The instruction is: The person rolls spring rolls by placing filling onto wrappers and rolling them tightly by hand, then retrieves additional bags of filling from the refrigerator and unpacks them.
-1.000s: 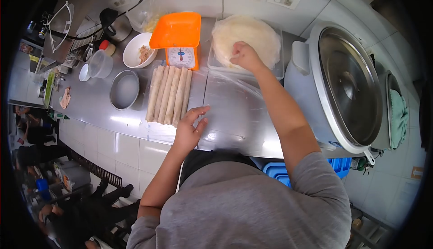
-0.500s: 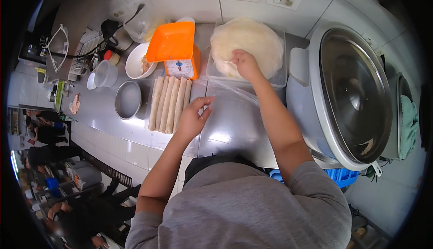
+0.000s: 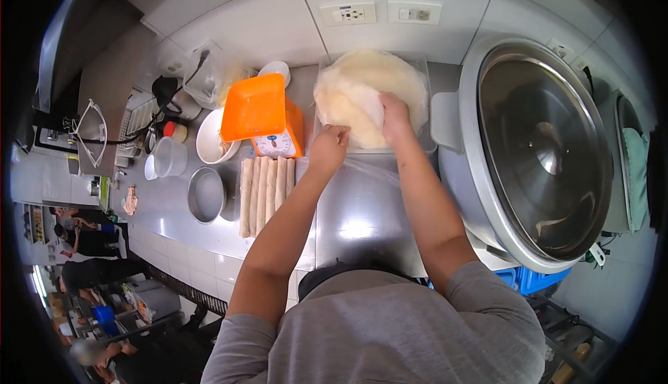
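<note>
A stack of thin, round, pale spring roll wrappers [image 3: 396, 67] lies in a clear plastic container [image 3: 429, 77] by the wall. My right hand [image 3: 395, 118] is closed on the front right part of the top wrapper [image 3: 363, 103], which is partly lifted and folded. At the container's front left, my left hand [image 3: 330, 149] has its fingers pinched together at the wrapper's edge; the exact grip is partly hidden. Left of my left forearm, several long pale rolls [image 3: 263, 192] lie side by side on a clear sheet.
An orange kitchen scale [image 3: 255, 105] stands behind the rolls. Left of it are a white bowl [image 3: 207, 140] with some filling and a round metal pan [image 3: 207, 194]. A large lidded pot [image 3: 452, 168] stands close on the right. Other people [image 3: 104, 272] are at the far lower left.
My right hand has closed on the top wrapper and lifted part of it. My left hand has moved from beside the rolls up to the wrapper and closed. The view has shifted.
</note>
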Demonstrator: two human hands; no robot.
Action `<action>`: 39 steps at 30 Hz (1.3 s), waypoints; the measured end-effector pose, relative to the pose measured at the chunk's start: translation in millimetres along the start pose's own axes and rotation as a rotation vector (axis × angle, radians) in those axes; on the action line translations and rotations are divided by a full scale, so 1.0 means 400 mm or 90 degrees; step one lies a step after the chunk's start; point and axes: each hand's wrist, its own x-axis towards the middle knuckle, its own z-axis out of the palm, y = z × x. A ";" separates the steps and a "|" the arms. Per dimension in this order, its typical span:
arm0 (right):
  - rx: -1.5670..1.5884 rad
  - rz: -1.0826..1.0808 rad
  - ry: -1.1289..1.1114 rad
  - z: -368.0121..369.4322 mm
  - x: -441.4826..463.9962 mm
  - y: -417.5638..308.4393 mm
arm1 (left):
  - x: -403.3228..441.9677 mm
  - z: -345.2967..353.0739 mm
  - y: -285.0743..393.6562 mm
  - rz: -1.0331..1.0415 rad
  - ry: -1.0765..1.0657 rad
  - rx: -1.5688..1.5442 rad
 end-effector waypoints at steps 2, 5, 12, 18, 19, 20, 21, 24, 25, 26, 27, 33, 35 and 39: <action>0.139 -0.044 0.003 0.006 0.002 -0.020 | 0.004 -0.010 0.009 -0.015 -0.010 0.000; 0.114 -0.212 0.032 0.062 -0.012 -0.067 | 0.018 0.000 -0.002 -0.043 -0.035 0.008; 0.015 -0.408 -0.148 0.266 -0.251 -0.281 | 0.046 -0.024 0.006 -0.036 -0.063 -0.041; 0.020 -0.108 -0.227 0.185 -0.393 -0.314 | -0.169 -0.130 0.041 0.037 0.081 -0.653; -0.060 -0.073 -0.227 0.161 -0.399 -0.292 | -0.231 -0.156 0.055 -0.015 0.063 -0.773; -0.189 -0.048 -0.223 0.137 -0.390 -0.253 | -0.287 -0.169 0.048 -0.072 0.046 -0.892; -0.317 -0.021 -0.220 0.107 -0.362 -0.196 | -0.345 -0.157 -0.011 -0.226 -0.057 -0.869; -0.637 -0.148 -0.193 0.018 -0.299 -0.007 | -0.443 -0.135 -0.098 -0.526 -0.289 -1.173; -0.733 -0.237 -0.182 0.016 -0.306 0.017 | -0.464 -0.115 -0.113 -0.494 -0.310 -1.233; -0.784 -0.383 -0.161 0.007 -0.322 0.036 | -0.481 -0.093 -0.131 -0.499 -0.303 -1.164; -0.830 -0.535 -0.139 0.023 -0.351 0.033 | -0.494 -0.074 -0.150 -0.499 -0.295 -1.096; -0.775 -0.118 -0.260 0.003 -0.508 0.178 | -0.486 -0.024 -0.124 -0.515 -0.103 -0.847; -0.727 -0.059 -0.236 -0.009 -0.530 0.204 | -0.474 -0.018 -0.105 -0.502 -0.072 -0.863; -0.669 -0.062 -0.197 -0.046 -0.539 0.179 | -0.474 -0.028 -0.048 -0.518 -0.050 -0.820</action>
